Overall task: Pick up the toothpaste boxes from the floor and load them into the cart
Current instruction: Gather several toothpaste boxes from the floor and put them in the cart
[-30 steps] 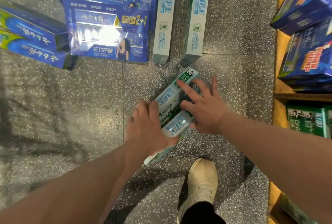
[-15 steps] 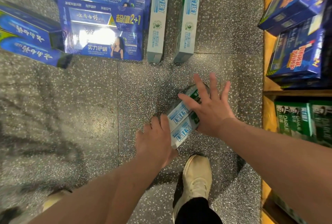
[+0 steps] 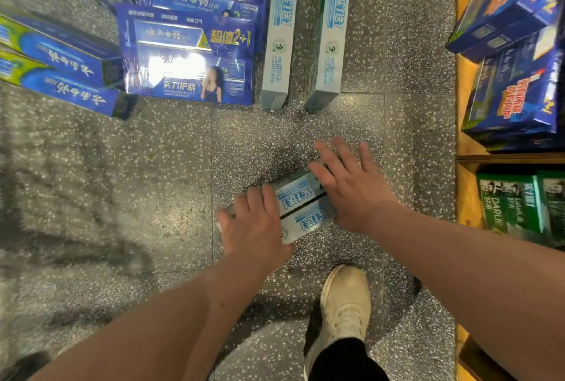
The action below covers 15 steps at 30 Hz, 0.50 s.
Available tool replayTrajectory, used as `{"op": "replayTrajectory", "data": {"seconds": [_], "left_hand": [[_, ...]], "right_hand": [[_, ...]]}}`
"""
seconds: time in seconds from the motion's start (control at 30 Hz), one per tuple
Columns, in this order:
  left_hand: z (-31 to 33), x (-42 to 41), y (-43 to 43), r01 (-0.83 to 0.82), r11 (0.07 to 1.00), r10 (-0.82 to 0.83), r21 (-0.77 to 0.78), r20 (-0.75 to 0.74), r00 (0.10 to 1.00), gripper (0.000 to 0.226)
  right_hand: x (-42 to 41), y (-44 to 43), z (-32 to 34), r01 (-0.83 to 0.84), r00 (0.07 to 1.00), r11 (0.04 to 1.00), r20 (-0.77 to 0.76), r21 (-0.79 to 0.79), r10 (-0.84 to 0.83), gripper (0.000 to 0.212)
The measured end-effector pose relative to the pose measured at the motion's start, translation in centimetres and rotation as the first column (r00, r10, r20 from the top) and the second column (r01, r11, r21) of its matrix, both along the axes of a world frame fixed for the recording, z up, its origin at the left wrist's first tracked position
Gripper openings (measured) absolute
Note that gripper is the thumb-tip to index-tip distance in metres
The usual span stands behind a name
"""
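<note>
You wore the single camera on your head, and it faced forward and steeply down, almost straight at the speckled floor. The wide lens curved the edges. It sat close: your forearms ran in from the bottom edge, and your left hand and right hand met on a pair of toothpaste boxes near the middle. Your shoe stood low in frame. The top edge reached the loose boxes; the right edge caught the wooden shelf.
</note>
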State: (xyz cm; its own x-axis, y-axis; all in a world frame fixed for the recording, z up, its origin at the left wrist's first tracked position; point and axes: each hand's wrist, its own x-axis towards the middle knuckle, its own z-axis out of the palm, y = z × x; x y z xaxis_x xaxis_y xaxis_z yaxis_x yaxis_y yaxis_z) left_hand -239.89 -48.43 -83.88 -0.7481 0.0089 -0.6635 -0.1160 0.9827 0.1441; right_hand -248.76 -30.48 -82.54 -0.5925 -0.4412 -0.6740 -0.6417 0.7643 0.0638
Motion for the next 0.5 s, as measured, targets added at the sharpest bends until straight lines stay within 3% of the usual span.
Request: {"op": "replayTrajectory", "data": {"seconds": [0.1, 0.3, 0.4, 0.5], "left_hand": [[-0.1, 0.0, 0.4, 0.013, 1.0, -0.012, -0.019, 0.01, 1.0, 0.106], [1.2, -0.3, -0.9, 0.076, 0.997, -0.075, 0.027, -0.06, 0.995, 0.081], [4.7, -1.2, -2.3, 0.115, 0.993, -0.113, 0.024, -0.064, 0.992, 0.088], [12.5, -3.2, -4.7, 0.155, 0.988, -0.154, 0.012, -0.081, 0.985, 0.09]], "right_hand": [[-0.1, -0.2, -0.7, -0.098, 0.995, 0.995, 0.023, 0.018, 0.097, 0.101], [-0.1, -0.8, 1.3, -0.063, 0.996, 0.998, 0.059, -0.012, 0.063, 0.078], [-0.3, -1.4, 5.3, -0.006, 0.998, 0.999, 0.055, -0.039, 0.009, 0.078], [-1.7, -3.2, 12.5, 0.009, 1.0, 0.994, 0.011, -0.107, -0.008, 0.067]]}}
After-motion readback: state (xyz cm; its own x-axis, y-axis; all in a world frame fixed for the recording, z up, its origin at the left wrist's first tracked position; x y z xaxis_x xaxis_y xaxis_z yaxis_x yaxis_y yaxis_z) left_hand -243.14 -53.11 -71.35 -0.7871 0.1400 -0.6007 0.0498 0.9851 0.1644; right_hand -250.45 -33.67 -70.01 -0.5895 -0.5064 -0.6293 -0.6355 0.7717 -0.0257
